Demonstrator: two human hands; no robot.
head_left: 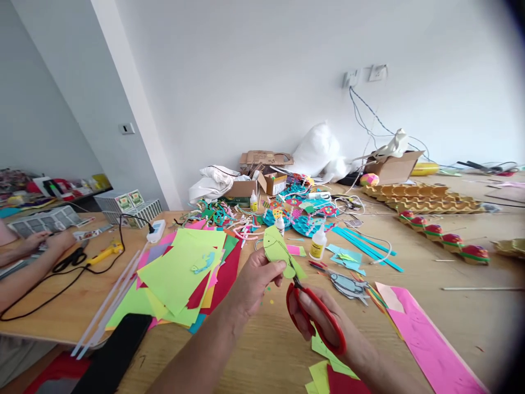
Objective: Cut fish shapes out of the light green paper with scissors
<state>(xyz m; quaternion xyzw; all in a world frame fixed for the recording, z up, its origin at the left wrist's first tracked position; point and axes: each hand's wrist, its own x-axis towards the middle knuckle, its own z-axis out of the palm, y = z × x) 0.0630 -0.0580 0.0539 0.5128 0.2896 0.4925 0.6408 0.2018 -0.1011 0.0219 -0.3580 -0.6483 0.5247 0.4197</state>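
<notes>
Pinched between the thumb and fingers of my left hand (258, 279) is a yellow-green paper fish (275, 247) with a drawn outline and eye. My right hand (328, 312) has its fingers through the red handles of a pair of scissors (337, 328). The dark blades meet the lower edge of the paper, close to my left fingertips. Beyond my right hand lie grey-blue paper fish (348, 287). Green paper scraps (328, 350) lie under my right wrist. A stack of coloured paper (180, 268) spreads to the left of my left hand.
Glue bottles (318, 243) stand behind my hands. Pink paper (430, 339) and egg cartons (426, 198) lie right. Blue strips (365, 246) lie beyond the fish. A black phone-like slab (117, 350) sits front left. At far left, another person's hands (49, 243) are near a yellow glue gun (105, 254).
</notes>
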